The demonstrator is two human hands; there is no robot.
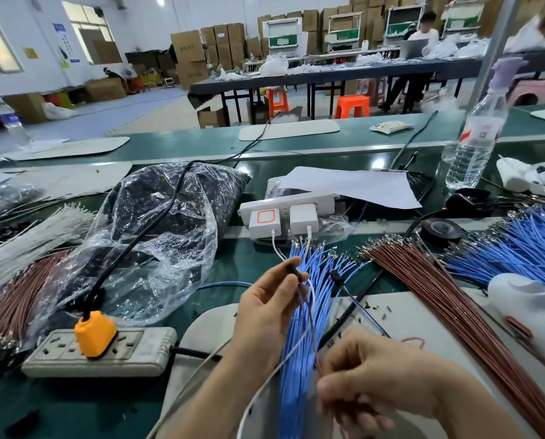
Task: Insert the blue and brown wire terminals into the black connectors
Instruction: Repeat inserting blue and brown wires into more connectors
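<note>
Left hand (265, 308): my fingertips pinch the black connector (294, 270), held up over the blue bundle (299, 359)
Connector axis: slants down to the right, wire end rightward
Brown wire (310, 324): already seated, I judge; runs down toward me
Right hand (369, 375): fingers curled, pinching that wire
Left: most, judging by the thick brown bundle (439, 299)

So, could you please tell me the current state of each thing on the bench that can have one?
left hand, pinching a black connector at its fingertips
right hand, pinching a brown wire
orange plug, plugged into the grey power strip
white chargers, plugged in
water bottle, upright, cap on
</note>
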